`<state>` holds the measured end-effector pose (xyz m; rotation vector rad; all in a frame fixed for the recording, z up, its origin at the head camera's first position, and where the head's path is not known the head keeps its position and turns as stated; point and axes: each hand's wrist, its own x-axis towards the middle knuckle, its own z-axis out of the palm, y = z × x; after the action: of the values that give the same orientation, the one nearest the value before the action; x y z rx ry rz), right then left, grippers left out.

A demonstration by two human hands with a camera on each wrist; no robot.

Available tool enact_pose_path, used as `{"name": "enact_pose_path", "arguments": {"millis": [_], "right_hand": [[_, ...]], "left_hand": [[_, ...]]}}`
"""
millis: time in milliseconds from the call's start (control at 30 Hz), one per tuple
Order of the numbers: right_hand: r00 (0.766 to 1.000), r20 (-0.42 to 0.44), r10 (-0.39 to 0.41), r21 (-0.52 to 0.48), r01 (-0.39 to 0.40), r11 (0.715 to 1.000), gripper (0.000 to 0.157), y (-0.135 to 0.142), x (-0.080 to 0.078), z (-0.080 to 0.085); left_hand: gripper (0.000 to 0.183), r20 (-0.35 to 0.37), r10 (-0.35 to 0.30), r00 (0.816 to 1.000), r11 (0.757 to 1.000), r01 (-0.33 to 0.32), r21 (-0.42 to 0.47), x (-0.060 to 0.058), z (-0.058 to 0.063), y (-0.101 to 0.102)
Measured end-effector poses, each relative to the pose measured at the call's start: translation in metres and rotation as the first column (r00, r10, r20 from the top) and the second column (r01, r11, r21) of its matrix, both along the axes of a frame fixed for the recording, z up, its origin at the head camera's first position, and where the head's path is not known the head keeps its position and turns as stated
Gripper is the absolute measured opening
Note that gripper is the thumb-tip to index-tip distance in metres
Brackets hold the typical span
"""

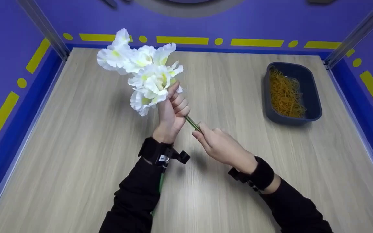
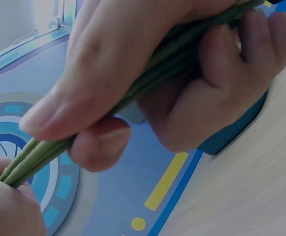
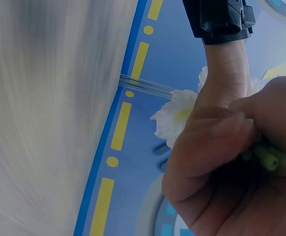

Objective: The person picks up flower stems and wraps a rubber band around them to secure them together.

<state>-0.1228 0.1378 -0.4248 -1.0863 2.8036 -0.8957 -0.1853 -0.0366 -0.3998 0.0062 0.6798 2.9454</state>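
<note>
A bunch of white ruffled flowers (image 1: 154, 79) with yellow-green centres points to the far left in the head view. My left hand (image 1: 175, 108) grips the bunch just under the blooms, its fingers wrapped round the stems with the thumb up. Lower down, my right hand (image 1: 222, 144) holds the green stems (image 1: 193, 123) between thumb and curled fingers. A short length of stem shows between the two hands. From the right wrist, the cut stem ends (image 3: 268, 160) peek out of the right hand. The bunch is held above the table, tilted.
A dark grey tub (image 1: 314, 97) with a heap of yellow-brown rubber bands (image 1: 285, 94) stands at the right rear of the wooden table (image 1: 76, 145). Blue-purple panels (image 1: 254, 26) with yellow marks enclose the back and sides.
</note>
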Motion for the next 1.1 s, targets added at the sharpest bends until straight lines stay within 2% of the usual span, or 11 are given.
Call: {"name": "enact_pose_path", "arguments": {"millis": [167, 267, 367, 467, 567, 633, 700, 767, 867, 1000, 1100], "right_hand": [[1.000, 0.004, 0.026, 0.078, -0.026, 0.997, 0.032, 0.013, -0.004, 0.011], [0.993, 0.068, 0.092, 0.158, -0.102, 0.982, 0.052, 0.031, -0.007, 0.024], [0.977, 0.148, 0.154, 0.202, -0.182, 0.962, 0.068, 0.053, -0.011, 0.038], [0.974, 0.166, 0.151, 0.207, -0.185, 0.961, 0.064, 0.075, -0.017, 0.049], [0.989, 0.128, 0.072, 0.205, -0.097, 0.974, 0.055, 0.100, -0.024, 0.058], [0.996, 0.093, -0.011, 0.196, -0.008, 0.981, 0.048, 0.118, -0.029, 0.062], [0.992, 0.065, -0.108, 0.189, 0.094, 0.978, 0.042, 0.137, -0.033, 0.064], [0.976, 0.063, -0.206, 0.189, 0.191, 0.963, 0.040, 0.155, -0.037, 0.066], [0.942, 0.104, -0.320, 0.196, 0.296, 0.935, 0.041, 0.180, -0.041, 0.064], [0.896, 0.170, -0.410, 0.202, 0.376, 0.904, 0.048, 0.204, -0.047, 0.058], [0.871, 0.167, -0.462, 0.227, 0.422, 0.878, 0.052, 0.217, -0.051, 0.052]], "left_hand": [[0.051, 0.018, 0.079, 0.997, 0.994, -0.080, 0.077, 0.000, 0.002, -0.006], [0.051, 0.011, 0.121, 0.993, 0.983, -0.122, 0.137, 0.000, 0.003, -0.009], [0.051, 0.007, 0.143, 0.990, 0.973, -0.142, 0.181, 0.001, 0.005, -0.013], [0.050, 0.002, 0.139, 0.990, 0.970, -0.136, 0.203, 0.000, 0.005, -0.015], [0.050, -0.005, 0.130, 0.991, 0.969, -0.126, 0.211, 0.000, 0.006, -0.016], [0.051, -0.006, 0.130, 0.992, 0.969, -0.125, 0.215, 0.000, 0.007, -0.017], [0.051, -0.005, 0.134, 0.991, 0.968, -0.129, 0.214, 0.000, 0.008, -0.018], [0.051, -0.005, 0.138, 0.990, 0.968, -0.134, 0.211, 0.000, 0.008, -0.018], [0.051, -0.006, 0.126, 0.992, 0.970, -0.122, 0.212, 0.001, 0.009, -0.018], [0.050, -0.005, 0.100, 0.995, 0.972, -0.096, 0.216, 0.002, 0.009, -0.018], [0.050, 0.000, 0.097, 0.995, 0.972, -0.095, 0.216, 0.002, 0.010, -0.018]]}}
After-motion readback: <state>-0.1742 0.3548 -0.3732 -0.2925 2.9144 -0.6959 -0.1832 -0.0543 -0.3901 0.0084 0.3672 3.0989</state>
